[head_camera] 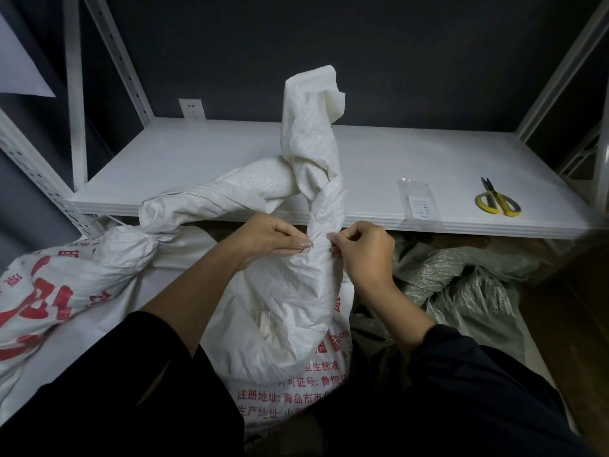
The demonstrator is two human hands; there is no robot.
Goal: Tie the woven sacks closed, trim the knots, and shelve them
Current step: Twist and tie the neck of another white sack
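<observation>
white sack [286, 324]: upright on the floor between the person's knees, just in front of the shelf [230, 166]; not shelved yet
neck [324, 206]: gathered and twisted, with the loose top standing tall above the hands against the shelf front
left hand [270, 239]: fingers curled, thumb and fingertips pinching the neck from the left
right hand [364, 250]: fingers curled, pinching the same neck from the right, close to the left fingertips
tie: cannot tell if a cord or strap is around the neck
step: probably cinching the neck; trim and shelving not done
risk, slip: small pinch grips on slick woven plastic; the twist may spring open if either hand lets go early
risk, top: the tall floppy top could tip and drag the gather sideways, so a tie rides up and off
risk, snag: the loose top of the second sack [49, 291] seems to touch this neck and could get bound in
risk, reach: the scissors [498, 202] lie well apart on the shelf to the right; fetching them frees one hand from the neck
risk, shelving: the packet [419, 201] sits near the shelf's front edge; a lifted sack may sweep it off
</observation>
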